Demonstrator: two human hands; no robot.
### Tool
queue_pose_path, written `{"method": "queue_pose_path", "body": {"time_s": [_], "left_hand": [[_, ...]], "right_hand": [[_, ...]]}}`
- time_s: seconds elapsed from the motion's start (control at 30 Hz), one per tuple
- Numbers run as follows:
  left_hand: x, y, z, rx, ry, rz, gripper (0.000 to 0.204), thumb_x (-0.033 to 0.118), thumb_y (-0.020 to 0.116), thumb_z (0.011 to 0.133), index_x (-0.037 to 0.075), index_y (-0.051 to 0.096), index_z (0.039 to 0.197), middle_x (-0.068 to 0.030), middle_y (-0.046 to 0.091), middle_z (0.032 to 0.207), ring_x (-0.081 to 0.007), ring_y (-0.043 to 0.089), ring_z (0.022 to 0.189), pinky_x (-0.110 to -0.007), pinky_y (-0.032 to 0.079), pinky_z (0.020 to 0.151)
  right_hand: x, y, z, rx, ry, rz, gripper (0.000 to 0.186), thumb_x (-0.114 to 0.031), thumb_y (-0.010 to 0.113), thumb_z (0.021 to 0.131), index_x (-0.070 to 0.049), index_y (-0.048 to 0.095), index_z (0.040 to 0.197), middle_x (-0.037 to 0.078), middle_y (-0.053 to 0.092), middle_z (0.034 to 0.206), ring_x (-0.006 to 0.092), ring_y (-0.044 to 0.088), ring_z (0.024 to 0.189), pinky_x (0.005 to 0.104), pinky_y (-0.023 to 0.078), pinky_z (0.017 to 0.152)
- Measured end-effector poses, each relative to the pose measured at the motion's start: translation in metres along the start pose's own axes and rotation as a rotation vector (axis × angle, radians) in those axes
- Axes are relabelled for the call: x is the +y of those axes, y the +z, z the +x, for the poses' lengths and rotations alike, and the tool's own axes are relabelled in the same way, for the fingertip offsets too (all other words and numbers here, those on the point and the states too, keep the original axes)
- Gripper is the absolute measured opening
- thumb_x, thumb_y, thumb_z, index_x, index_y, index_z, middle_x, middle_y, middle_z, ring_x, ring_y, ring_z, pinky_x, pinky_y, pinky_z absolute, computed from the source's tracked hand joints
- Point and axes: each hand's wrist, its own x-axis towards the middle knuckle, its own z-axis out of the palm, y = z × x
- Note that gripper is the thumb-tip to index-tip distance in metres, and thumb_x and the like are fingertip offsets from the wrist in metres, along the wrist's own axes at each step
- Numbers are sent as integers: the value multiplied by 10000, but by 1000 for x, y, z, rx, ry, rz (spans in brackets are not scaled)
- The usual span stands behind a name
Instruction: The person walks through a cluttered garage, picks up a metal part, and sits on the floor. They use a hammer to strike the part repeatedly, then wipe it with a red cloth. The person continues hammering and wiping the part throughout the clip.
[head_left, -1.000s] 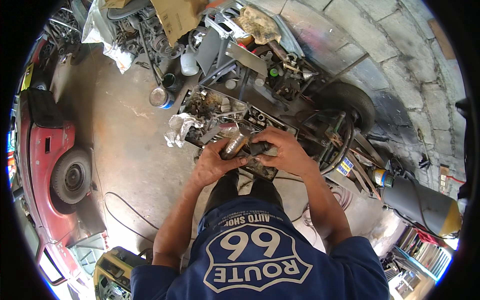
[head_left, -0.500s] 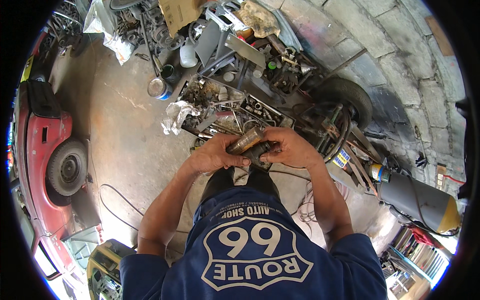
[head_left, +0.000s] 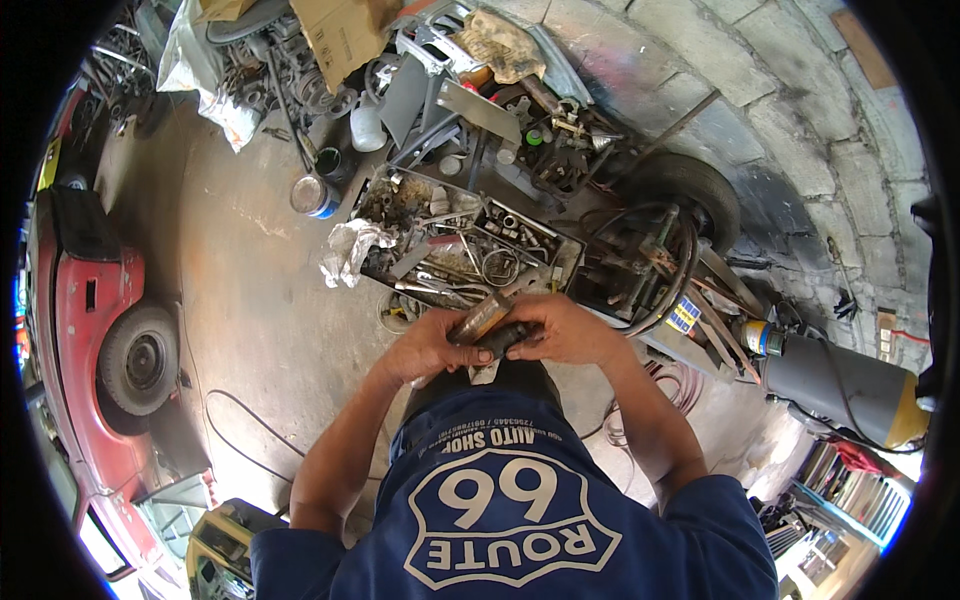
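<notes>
Both hands meet in front of my waist around two short metal parts. In my left hand (head_left: 432, 348) is a worn, brownish metal cylinder (head_left: 484, 318), slanting up and to the right, with the fingers wrapped around it. My right hand (head_left: 562, 332) pinches a dark, greasy cylindrical part (head_left: 508, 339) lying against the first one. My fingers partly hide both pieces. Below the left thumb a small pale scrap (head_left: 485, 374) shows; what it is I cannot make out. Just beyond my hands sits a metal tray (head_left: 583, 262) of sockets, wrenches and loose hardware.
Crumpled foil-like wrapping (head_left: 348, 250) hangs at the tray's left corner, near a paint can (head_left: 314, 197). Scrap parts pile up behind. At right are a tire (head_left: 690, 195), a grey gas cylinder (head_left: 835, 385) and a coiled hose (head_left: 672, 390). A red vehicle (head_left: 85, 290) stands at left.
My hands have come slightly closer to my body, uncovering more of the tray. The dark part has turned, and the pale scrap now shows under the left thumb. The whole view has shifted slightly.
</notes>
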Motion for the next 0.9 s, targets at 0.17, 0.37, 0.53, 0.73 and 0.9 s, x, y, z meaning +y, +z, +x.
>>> {"method": "queue_pose_path", "body": {"time_s": [0.17, 0.37, 0.53, 0.73, 0.9], "left_hand": [[-37, 19, 6, 18, -118, -174, 369, 291, 901, 821, 16, 717, 983, 9, 626, 734, -78, 539, 592, -239, 441, 531], [-54, 26, 17, -39, -159, -210, 343, 290, 866, 856, 7, 708, 969, 1, 631, 748, -86, 559, 608, -245, 451, 534], [-47, 26, 28, -78, -141, -276, 340, 284, 848, 876, 11, 696, 1010, -2, 629, 767, -95, 571, 627, -242, 453, 543], [-39, 34, 37, -123, -134, -433, 367, 277, 818, 893, -4, 672, 1078, -26, 664, 820, -102, 591, 660, -238, 457, 581], [-40, 38, 41, -105, -135, -505, 388, 279, 817, 890, -14, 667, 1096, -41, 685, 843, -110, 603, 672, -243, 459, 588]], "right_hand": [[30, 25, -4, 34, -54, 32, 386, -71, 845, 833, -9, 702, 1186, 137, 703, 1096, 214, 679, 968, 334, 569, 813], [43, 26, -14, 18, 125, 73, 429, -34, 854, 819, -27, 699, 1218, 63, 700, 1073, 142, 658, 963, 300, 561, 836], [47, 15, -17, 95, 70, 75, 413, -114, 890, 802, -28, 706, 1161, 50, 715, 919, 113, 625, 788, 288, 520, 719], [52, 3, -19, 101, 88, 186, 421, -130, 887, 814, -14, 706, 1176, 65, 717, 924, 122, 633, 797, 295, 531, 738], [49, -5, -21, 98, 86, 174, 431, -131, 895, 808, -16, 703, 1177, 73, 728, 948, 121, 648, 834, 294, 545, 777]]}}
